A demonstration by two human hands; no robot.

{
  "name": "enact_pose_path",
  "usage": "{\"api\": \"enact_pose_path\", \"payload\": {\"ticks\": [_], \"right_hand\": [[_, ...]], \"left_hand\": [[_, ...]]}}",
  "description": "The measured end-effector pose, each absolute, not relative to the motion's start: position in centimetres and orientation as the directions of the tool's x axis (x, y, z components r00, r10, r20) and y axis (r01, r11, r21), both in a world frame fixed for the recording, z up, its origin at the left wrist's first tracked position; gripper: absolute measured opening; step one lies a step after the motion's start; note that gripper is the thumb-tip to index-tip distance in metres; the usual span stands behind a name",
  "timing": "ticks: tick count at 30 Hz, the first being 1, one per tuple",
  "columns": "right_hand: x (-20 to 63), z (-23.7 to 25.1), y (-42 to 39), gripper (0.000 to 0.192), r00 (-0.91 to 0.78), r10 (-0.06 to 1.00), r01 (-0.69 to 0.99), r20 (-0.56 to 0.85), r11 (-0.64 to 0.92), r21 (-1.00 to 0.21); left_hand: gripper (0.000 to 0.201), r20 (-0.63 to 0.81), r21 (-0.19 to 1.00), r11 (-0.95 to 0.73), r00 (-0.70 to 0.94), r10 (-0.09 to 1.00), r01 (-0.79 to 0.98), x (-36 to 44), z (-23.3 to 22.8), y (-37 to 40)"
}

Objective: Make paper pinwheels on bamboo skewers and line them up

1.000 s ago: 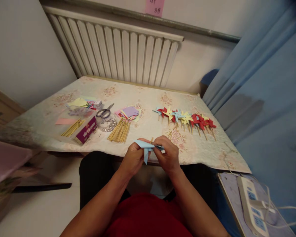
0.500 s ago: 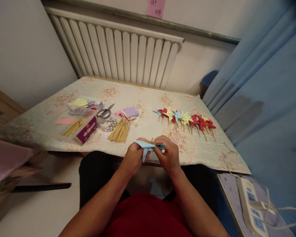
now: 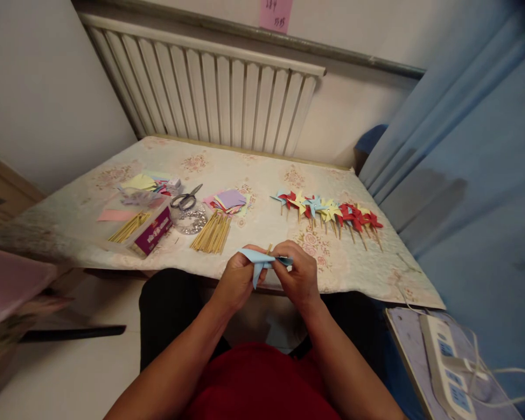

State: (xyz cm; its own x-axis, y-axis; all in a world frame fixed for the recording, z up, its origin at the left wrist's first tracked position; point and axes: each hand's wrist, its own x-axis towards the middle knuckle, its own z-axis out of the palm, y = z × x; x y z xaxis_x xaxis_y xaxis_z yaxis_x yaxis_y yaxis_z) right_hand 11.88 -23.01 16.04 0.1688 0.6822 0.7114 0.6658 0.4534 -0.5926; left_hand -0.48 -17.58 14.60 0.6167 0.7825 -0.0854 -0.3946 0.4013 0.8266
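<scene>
A light blue paper pinwheel (image 3: 259, 261) is pinched between my left hand (image 3: 235, 281) and my right hand (image 3: 299, 276), just over the table's near edge. The tip of a wooden stick (image 3: 269, 248) pokes up behind the paper between my thumbs. One blue point hangs down between the hands. A row of finished pinwheels (image 3: 328, 211) in red, yellow and blue lies on the table beyond my right hand. A bundle of wooden sticks (image 3: 212, 232) and a stack of coloured paper squares (image 3: 228, 200) lie beyond my left hand.
Scissors (image 3: 185, 199), a purple box (image 3: 154, 230), more sticks (image 3: 128, 227) and paper scraps (image 3: 140, 182) lie at the table's left. A radiator (image 3: 210, 87) stands behind the floral tablecloth (image 3: 254, 169). A blue curtain (image 3: 464, 146) hangs at right, with a power strip (image 3: 445, 361) below.
The hanging blue point has folded up a little shorter between my hands. My hands stay in nearly the same place.
</scene>
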Motion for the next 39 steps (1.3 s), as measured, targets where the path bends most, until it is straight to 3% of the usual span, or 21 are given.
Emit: {"api": "enact_pose_path", "payload": {"ticks": [26,39], "right_hand": [[11.9,15.9,-23.0,0.010,0.158,0.692,0.647,0.705,0.467,-0.603],[12.0,16.2,-23.5,0.010,0.193,0.736,0.589,0.648,0.441,-0.677]], "left_hand": [[0.018,-0.083,0.813,0.411,0.616,0.784,-0.413,-0.4,14.7,-17.7],[0.016,-0.029,0.887,0.297,0.599,0.800,-0.354,-0.6,13.3,-17.2]]}}
